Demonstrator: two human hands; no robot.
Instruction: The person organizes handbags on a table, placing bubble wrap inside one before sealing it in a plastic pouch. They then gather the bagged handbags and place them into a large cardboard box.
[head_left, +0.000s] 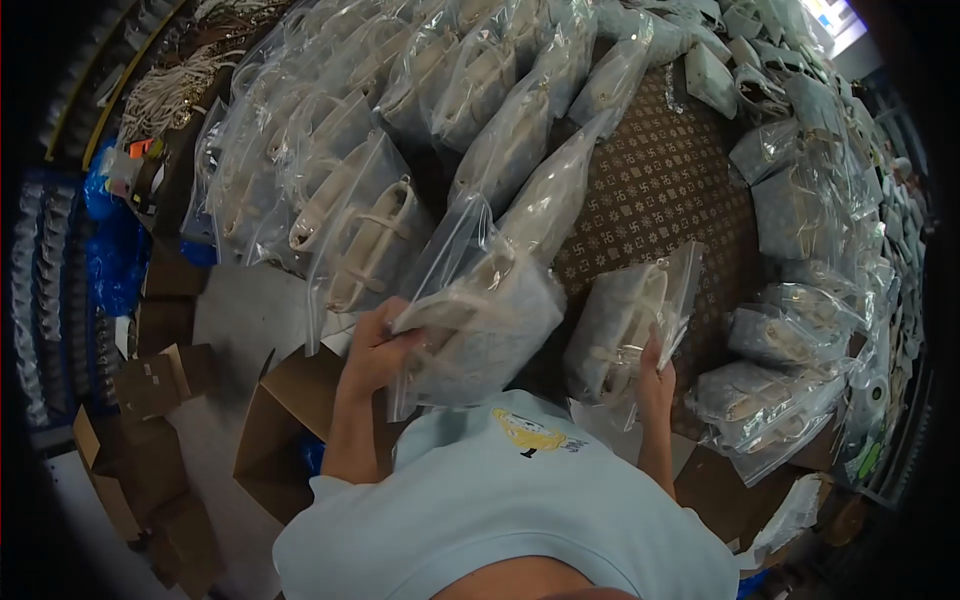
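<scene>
My left hand [385, 345] is closed on the edge of a clear plastic bag with a pale handbag inside, the left bagged handbag [490, 325], held just in front of my shirt. My right hand [655, 375] pinches the open-looking plastic edge of another one, the right bagged handbag [620, 325], which stands on the brown patterned cloth [650, 190]. Its light straps show through the plastic. Just beyond the left bag, a further bagged handbag [550, 200] leans on the cloth.
Rows of bagged handbags [360, 245] fill the left and far side. More bagged handbags [790, 325] are piled at the right. An open cardboard box [275, 430] lies below the table edge, with other cartons [150, 460] further left. Cords [175, 95] lie at the far left.
</scene>
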